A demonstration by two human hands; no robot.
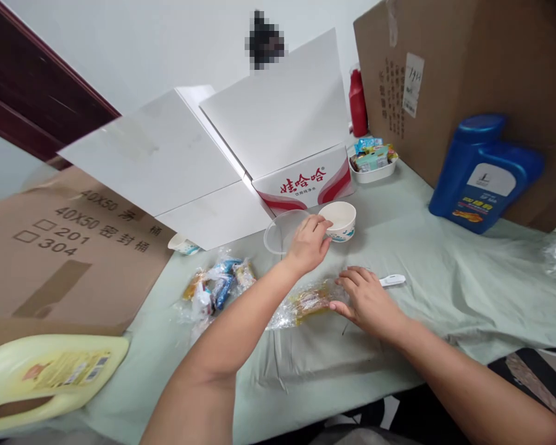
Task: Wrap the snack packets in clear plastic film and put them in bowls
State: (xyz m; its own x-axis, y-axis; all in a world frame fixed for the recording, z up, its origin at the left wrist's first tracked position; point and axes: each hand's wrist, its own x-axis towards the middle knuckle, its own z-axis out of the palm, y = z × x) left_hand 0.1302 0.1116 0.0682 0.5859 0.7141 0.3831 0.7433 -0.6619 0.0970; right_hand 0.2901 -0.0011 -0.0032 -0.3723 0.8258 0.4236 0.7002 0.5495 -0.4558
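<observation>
My left hand (pixel 307 243) reaches forward with its fingers pinched on the rim of a white paper bowl (pixel 341 219). A clear plastic lid (pixel 280 232) lies just left of the bowl, partly under that hand. My right hand (pixel 364 298) rests palm down with fingers spread on a clear plastic bag of yellow-orange snacks (pixel 306 303) lying on the pale green tablecloth (pixel 445 278). A small white plastic utensil (pixel 391 280) lies just right of my right hand.
A pile of wrapped snacks (pixel 217 285) lies to the left. An open white carton (pixel 301 179) stands behind the bowl, beside a white tray of packets (pixel 373 162), a red bottle (pixel 358 102) and a blue jug (pixel 484 173). Brown cartons (pixel 467 68) flank the table; a yellow jug (pixel 46 371) lies near left.
</observation>
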